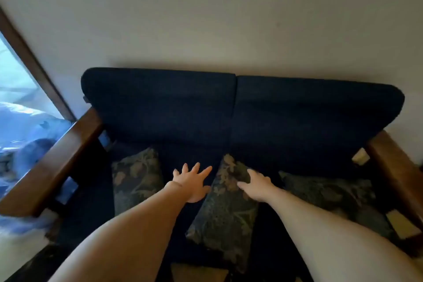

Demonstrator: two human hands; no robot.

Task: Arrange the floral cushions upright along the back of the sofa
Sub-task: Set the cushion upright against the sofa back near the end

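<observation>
- Floral cushions: three dark ones with a tan leaf pattern lie on the seat of the sofa [240, 107], none propped against its dark blue back.
- The left cushion [137, 176] lies flat near the left wooden armrest [52, 165].
- The middle cushion [226, 210] lies slanted, its far end toward the seam between the two back pads, its near end at the seat's front edge.
- The right cushion [332, 192] lies flat near the right armrest [398, 167].
- The left hand [192, 183] is spread wide, fingers apart, over the bare seat between the left and middle cushions, holding nothing.
- The right hand [256, 185] rests on the upper part of the middle cushion; whether its fingers are gripping the fabric I cannot tell.
</observation>
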